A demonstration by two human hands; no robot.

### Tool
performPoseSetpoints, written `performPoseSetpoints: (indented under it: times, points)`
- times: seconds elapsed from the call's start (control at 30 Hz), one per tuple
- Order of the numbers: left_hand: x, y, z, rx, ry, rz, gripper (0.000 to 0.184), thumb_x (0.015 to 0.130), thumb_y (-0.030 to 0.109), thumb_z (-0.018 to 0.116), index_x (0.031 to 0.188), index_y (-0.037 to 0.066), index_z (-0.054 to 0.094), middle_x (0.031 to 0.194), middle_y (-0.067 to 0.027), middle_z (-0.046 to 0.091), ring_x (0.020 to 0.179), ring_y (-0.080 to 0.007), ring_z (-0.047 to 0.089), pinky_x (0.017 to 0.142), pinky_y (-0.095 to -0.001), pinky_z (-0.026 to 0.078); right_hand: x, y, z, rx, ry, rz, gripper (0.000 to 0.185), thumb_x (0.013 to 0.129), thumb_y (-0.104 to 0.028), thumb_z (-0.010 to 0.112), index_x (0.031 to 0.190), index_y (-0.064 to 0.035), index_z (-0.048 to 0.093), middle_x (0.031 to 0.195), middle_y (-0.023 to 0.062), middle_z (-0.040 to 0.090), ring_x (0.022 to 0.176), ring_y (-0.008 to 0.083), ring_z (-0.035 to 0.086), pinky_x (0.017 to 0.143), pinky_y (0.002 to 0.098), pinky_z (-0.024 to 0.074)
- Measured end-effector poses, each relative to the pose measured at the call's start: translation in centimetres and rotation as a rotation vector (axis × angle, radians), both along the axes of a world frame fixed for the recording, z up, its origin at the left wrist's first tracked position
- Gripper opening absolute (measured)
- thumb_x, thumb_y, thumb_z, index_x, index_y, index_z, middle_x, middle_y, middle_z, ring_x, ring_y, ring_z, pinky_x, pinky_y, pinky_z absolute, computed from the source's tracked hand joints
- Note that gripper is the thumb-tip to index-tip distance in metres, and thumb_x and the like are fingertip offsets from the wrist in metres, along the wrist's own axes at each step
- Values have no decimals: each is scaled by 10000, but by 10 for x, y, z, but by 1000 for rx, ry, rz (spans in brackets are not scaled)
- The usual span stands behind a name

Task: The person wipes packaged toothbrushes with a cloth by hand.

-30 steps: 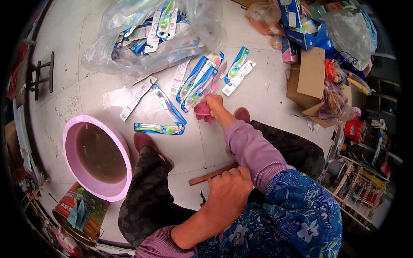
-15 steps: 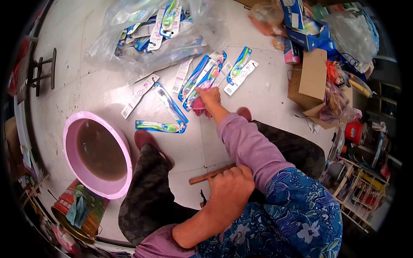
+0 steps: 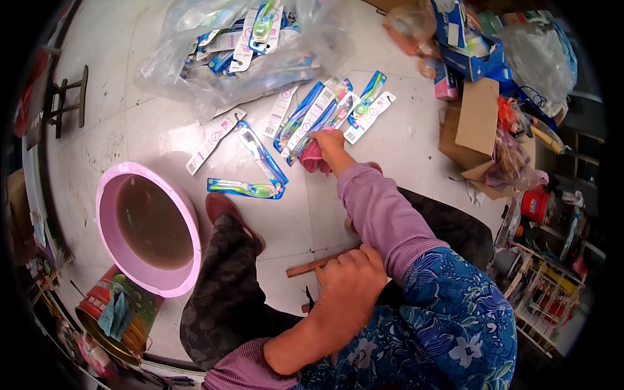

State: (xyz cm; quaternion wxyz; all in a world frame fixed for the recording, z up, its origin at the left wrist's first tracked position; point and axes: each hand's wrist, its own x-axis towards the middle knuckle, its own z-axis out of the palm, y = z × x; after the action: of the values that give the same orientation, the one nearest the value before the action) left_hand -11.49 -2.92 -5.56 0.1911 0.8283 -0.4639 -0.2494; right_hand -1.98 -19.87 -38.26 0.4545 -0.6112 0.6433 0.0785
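Left hand (image 3: 354,281), farthest from large clear plastic bag (image 3: 195,94), curls inward; cannot tell if it grasps something. Right hand (image 3: 333,143) clasps bunched pink cloth (image 3: 313,158) under palm, seemingly freeing fingertips for blue-and-white toothbrush packs (image 3: 312,118) just beside bag.

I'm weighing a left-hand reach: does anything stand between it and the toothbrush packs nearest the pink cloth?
Yes: the right hand and pink cloth, at the near edge of the toothbrush packs. The left hand is nearer the person.
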Motion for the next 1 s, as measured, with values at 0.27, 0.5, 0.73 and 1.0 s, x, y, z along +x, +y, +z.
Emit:
performPoseSetpoints:
  times: [0.27,0.5,0.73,1.0]
  points:
    - [10,-9,-1,59,195,-3,384,778,326,698,884,-3,530,762,-144,628,672,-307,652,569,-381,510,-20,-36,25,132,-222,9,292,596,76,694,866,115,592,840,187,639,694,285,646,600,384,542]
    - [38,-19,-4,-11,139,230,279,845,205,624,983,-22,538,848,-215,631,752,-370,633,646,-444,504,-17,-68,136,495,-518,285,227,605,86,688,821,35,640,804,109,655,691,219,648,630,337,535]
    - [67,-31,-6,-375,465,660,602,857,231,662,1295,-103,417,1132,-275,599,1008,-307,623,855,-354,486,-35,-58,295,620,-614,663,385,717,-50,748,1072,28,619,954,111,668,870,183,656,799,305,537]
    - [61,-30,-2,-634,1218,728,539,807,52,679,1267,-82,432,1012,-148,657,857,-169,656,782,-285,523,-83,-40,349,702,-741,497,373,832,-133,700,1146,30,583,1026,98,651,945,176,638,832,306,530]
